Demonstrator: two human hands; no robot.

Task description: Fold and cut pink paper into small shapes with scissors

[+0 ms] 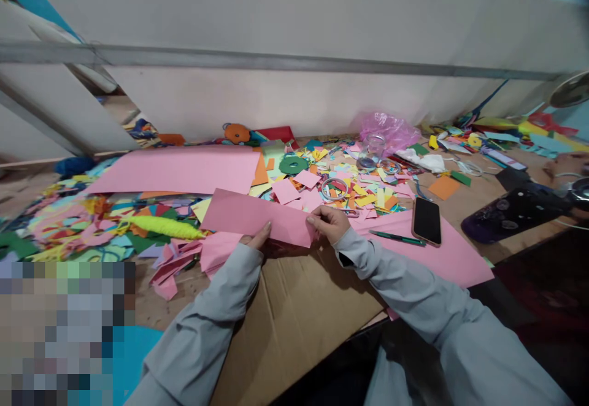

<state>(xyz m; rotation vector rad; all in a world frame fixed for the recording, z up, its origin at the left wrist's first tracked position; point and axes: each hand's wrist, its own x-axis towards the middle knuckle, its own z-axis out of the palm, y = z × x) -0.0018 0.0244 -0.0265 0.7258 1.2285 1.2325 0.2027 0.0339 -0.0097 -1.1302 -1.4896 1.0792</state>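
Observation:
A folded pink paper sheet (248, 216) is held up over a brown cardboard (294, 308) that covers the table's near side. My left hand (257, 237) pinches its lower edge from beneath, thumb on top. My right hand (329, 222) grips the sheet's right end, fingers curled round it. Both arms wear grey sleeves. A crumpled pile of pink paper strips (184, 262) lies just left of my left hand.
A large pink sheet (184, 170) lies at the back left, another (442, 259) under a black phone (426, 221) and a green pen (398, 238). Coloured paper scraps (350, 182), tape rolls (334, 189), yellow-green yarn (165, 227) and a dark game controller (510, 213) crowd the table.

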